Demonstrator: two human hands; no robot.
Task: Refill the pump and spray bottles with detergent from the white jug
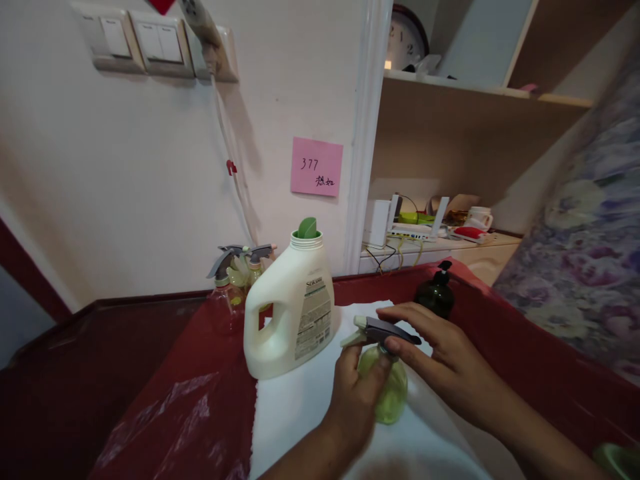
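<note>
A spray bottle with pale green liquid and a grey and white trigger head stands on the white cloth. Around its neck and upper body my left hand is wrapped. My right hand grips the trigger head from the right, with the thumb at its near side and fingers over the far side. Left of both hands sits a large cream detergent jug with its mouth uncapped; a green spout piece sticks up from it.
More spray bottles stand behind the jug by the wall. A dark pump bottle is at the back right on the red table cover. A router with cables rests on the shelf. At lower right, a green object is partly cut off.
</note>
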